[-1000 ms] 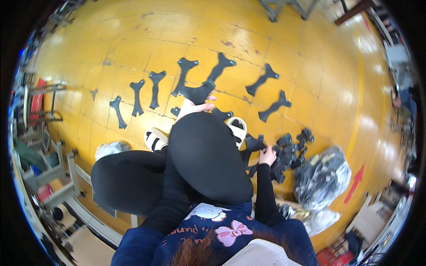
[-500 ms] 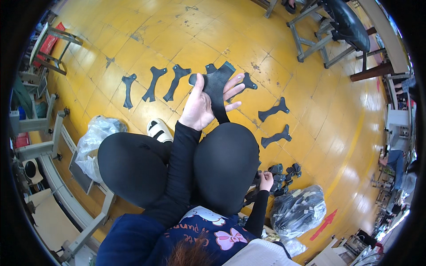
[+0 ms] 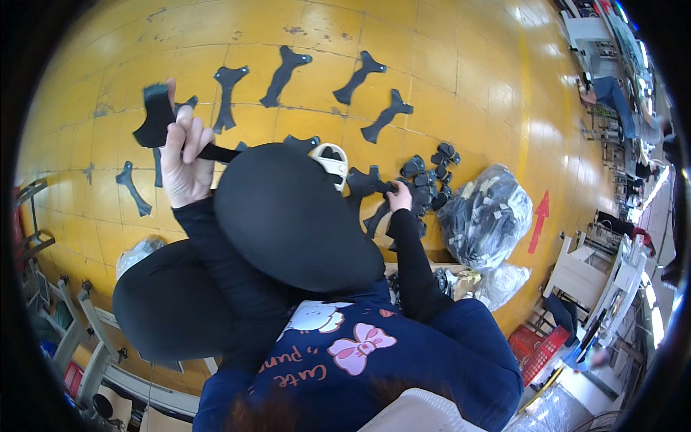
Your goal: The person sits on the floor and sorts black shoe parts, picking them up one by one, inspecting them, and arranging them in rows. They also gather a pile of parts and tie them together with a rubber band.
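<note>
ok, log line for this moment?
left hand: holding dark piece | right hand: touching second dark piece | floor: more pieces spread out | plastic bag: beside pile

The view looks from the person's head, above and behind the grip of the left hand [image 3: 188,162], and faces down. The camera is near to the right knee [image 3: 288,216]; the floor [image 3: 461,83], below the grip, is farther. Right of this grip, the wide view includes also the right hand [image 3: 400,197].

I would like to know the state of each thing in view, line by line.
Raised black piece: gripped, off the floor
Left hand: closed on that piece
Right hand: touching a dark piece, grip unclear
Spread black pieces: lying flat, apart
Big clear bag: filled
Sandal: worn
</note>
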A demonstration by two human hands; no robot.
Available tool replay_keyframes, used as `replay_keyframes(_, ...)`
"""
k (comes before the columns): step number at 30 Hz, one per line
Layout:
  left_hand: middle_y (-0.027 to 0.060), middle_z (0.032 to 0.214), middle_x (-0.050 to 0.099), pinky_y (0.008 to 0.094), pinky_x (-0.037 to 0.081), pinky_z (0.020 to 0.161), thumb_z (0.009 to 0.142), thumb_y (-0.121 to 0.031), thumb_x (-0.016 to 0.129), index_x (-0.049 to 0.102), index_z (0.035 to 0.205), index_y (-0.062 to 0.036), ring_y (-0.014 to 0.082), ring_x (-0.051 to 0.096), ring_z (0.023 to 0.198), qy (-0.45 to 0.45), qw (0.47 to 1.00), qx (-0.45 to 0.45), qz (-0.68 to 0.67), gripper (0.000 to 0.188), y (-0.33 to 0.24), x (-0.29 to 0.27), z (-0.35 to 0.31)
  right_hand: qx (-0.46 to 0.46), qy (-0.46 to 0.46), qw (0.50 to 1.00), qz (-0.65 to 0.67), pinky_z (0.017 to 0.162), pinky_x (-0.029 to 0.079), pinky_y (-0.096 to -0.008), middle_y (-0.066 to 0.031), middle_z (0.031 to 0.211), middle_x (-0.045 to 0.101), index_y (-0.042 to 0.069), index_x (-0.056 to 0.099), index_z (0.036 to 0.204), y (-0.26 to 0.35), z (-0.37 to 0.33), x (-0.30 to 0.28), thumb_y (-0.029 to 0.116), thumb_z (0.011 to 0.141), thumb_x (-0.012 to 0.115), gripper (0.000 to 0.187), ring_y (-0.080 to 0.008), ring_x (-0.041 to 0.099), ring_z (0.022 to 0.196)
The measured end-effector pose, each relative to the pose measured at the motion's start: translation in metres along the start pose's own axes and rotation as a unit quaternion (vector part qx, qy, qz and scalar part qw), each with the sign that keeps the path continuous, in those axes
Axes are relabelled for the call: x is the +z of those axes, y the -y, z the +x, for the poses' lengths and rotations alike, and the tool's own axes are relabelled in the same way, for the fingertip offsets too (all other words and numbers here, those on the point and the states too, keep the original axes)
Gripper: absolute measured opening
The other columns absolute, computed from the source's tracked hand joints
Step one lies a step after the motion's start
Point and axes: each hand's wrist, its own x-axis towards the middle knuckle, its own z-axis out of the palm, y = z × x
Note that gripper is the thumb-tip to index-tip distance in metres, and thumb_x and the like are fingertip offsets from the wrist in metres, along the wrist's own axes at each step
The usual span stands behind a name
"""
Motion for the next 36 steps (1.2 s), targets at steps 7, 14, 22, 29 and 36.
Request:
replay_keyframes(7, -0.0059, 0.061, 0.040, 0.0182, 0.026, 0.050, 0.093, -0.022, 0.056, 0.036, 0.136, -0.0048, 0.0034, 0.027, 0.051, -0.113, 0.972, 0.009, 0.207, 0.050, 0.008, 0.017, 0.004, -0.039, -0.034, 0.981, -0.188, 0.082, 0.043, -0.0421, -0.0093, 0.100, 0.055, 0.012, 0.062, 0.098, 0.042, -0.032, 0.020, 0.029, 0.069, 0.074, 0.036, -0.0300, 0.052, 0.098)
replay_keyframes(14, -0.0039, 0.063, 0.032, 0.0185, 0.029, 0.052, 0.095, -0.021, 0.052, 0.049, 0.118, 0.0011, 0.0056, 0.028, 0.054, -0.129, 0.990, 0.030, 0.046, 0.032, -0.005, 0.009, 0.008, 0.056, -0.083, 0.936, 0.338, 0.068, 0.048, -0.0301, -0.0067, 0.081, 0.061, 0.001, 0.060, 0.086, 0.045, -0.012, 0.017, 0.010, 0.077, 0.067, 0.014, -0.0210, 0.061, 0.073)
replay_keyframes(22, 0.0122, 0.100, 0.056, 0.0201, 0.042, 0.058, 0.092, -0.014, 0.050, 0.050, 0.105, -0.0035, 0.0114, 0.048, 0.065, -0.206, 0.965, -0.038, 0.158, 0.016, 0.010, 0.022, 0.008, -0.019, -0.257, 0.819, 0.512, 0.057, 0.047, -0.0240, -0.0021, 0.081, 0.063, 0.006, 0.057, 0.094, 0.119, -0.027, -0.105, 0.002, 0.084, 0.061, 0.012, -0.0099, 0.056, 0.059)
replay_keyframes(29, 0.0160, 0.122, 0.054, 0.0332, 0.046, 0.089, 0.092, -0.016, 0.047, 0.043, 0.125, 0.0000, 0.0235, 0.055, 0.106, -0.173, 0.956, -0.027, 0.234, 0.037, 0.003, 0.037, 0.004, -0.114, -0.096, 0.758, 0.635, 0.062, 0.050, -0.0248, -0.0036, 0.086, 0.065, 0.007, 0.057, 0.096, 0.254, -0.056, -0.185, 0.005, 0.087, 0.060, 0.010, -0.0115, 0.062, 0.067)
replay_keyframes(36, 0.0217, 0.132, 0.045, 0.0397, 0.046, 0.095, 0.097, -0.016, 0.041, 0.036, 0.131, 0.0008, 0.0295, 0.050, 0.118, -0.038, 0.987, -0.010, 0.157, 0.038, 0.006, 0.090, -0.002, -0.245, 0.104, 0.655, 0.707, 0.067, 0.050, -0.0229, -0.0082, 0.096, 0.065, 0.003, 0.057, 0.105, 0.417, -0.102, -0.207, -0.001, 0.085, 0.058, 0.021, -0.0140, 0.063, 0.078)
